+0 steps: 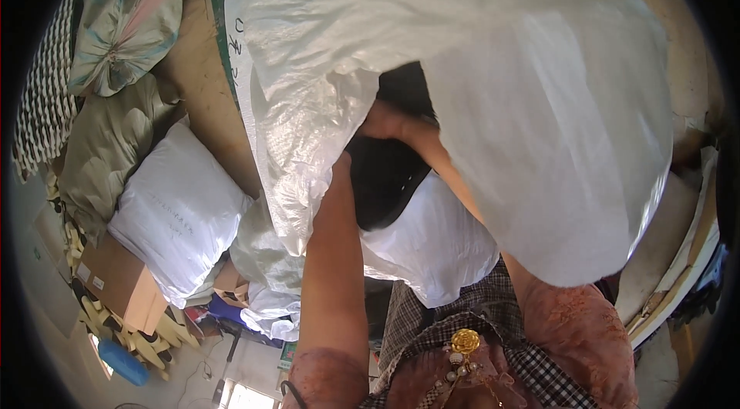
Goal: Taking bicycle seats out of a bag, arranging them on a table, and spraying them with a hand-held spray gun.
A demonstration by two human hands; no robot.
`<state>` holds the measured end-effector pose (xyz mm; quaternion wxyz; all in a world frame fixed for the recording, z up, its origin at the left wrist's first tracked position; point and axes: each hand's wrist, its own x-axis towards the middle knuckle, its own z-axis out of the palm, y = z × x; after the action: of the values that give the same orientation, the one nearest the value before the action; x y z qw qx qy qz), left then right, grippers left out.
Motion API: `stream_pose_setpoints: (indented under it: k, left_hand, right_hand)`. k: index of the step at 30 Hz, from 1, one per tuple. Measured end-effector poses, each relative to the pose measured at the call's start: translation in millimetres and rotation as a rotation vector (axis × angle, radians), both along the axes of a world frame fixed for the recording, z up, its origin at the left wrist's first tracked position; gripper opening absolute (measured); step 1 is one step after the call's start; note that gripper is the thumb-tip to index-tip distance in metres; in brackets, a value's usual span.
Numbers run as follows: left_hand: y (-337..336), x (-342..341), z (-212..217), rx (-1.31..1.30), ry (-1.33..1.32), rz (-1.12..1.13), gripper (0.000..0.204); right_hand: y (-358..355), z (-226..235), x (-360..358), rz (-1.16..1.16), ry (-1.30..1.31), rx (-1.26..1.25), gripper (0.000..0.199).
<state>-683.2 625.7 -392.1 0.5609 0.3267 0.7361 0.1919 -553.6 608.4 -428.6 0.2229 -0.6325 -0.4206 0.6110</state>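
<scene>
- The big white woven sack [493, 85] fills the upper centre and right of the frame; it may slump and spill.
- The dark garment [385, 178] sits at its mouth, centre frame.
- Right hand [389, 122] grips the garment; left hand [341, 166] is hidden, fingers untellable.

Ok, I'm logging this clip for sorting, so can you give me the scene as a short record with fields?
Main thing: large translucent white woven plastic sack, mouth open toward the person
Inside the mouth: dark black material
Left hand: at the sack's opening edge, fingers hidden
Right hand: reaching into the mouth, against the dark material
Beside, left: stuffed white plastic bag, brown cardboard box, blue cylindrical container
Grip: cannot tell for either hand
</scene>
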Motion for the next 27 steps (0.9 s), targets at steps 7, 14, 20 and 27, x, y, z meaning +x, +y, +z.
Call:
stream_pose_setpoints:
  k: [7, 14, 20, 27]
  left_hand:
    - [-15, 50, 77, -0.034, -0.191, 0.168, 0.058]
    - [-53, 76, 180, 0.098, -0.076, 0.229, 0.07]
    - [-108, 90, 271, 0.026, -0.163, 0.204, 0.067]
    - [-217, 153, 387, 0.245, -0.509, -0.044, 0.056]
  right_hand:
    - [-30, 112, 22, -0.167, -0.256, -0.003, 0.072]
    - [-74, 207, 41, -0.193, -0.262, 0.007, 0.072]
    - [-139, 311, 55, -0.288, -0.255, 0.027, 0.068]
    - [-263, 439, 105, -0.503, -0.382, 0.151, 0.064]
